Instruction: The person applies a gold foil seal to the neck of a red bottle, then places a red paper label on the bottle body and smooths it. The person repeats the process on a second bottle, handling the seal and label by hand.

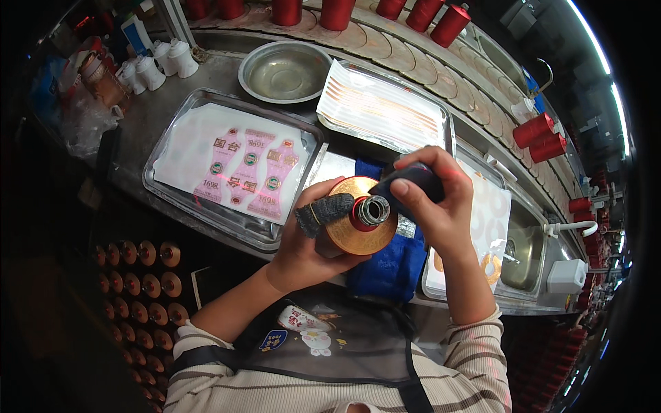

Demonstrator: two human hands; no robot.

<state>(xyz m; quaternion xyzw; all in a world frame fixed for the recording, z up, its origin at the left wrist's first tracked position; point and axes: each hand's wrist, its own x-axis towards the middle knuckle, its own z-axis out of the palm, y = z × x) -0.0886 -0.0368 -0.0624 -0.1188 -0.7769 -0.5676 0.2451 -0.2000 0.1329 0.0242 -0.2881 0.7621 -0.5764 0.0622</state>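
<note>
My left hand [301, 251] is wrapped round a bottle [357, 237] with a gold shoulder, a red collar and an uncapped threaded glass mouth. A dark knitted finger sleeve [323, 212] covers my left thumb, which presses on the shoulder beside the neck. My right hand [447, 210] is closed on a dark, soft-looking piece [420, 182], whose kind I cannot make out. Its end reaches the bottle's shoulder next to the neck. A blue cloth [389, 272] lies on the counter under the bottle. The bottle's lower body is hidden.
A metal tray [162, 182] with pink label sheets is at left. A round metal basin [251, 93] and a tray of striped strips [385, 110] stand behind. At right are a sheet with ring stickers [492, 206] and a sink [513, 275]. Red bottles [337, 12] line a conveyor [392, 55].
</note>
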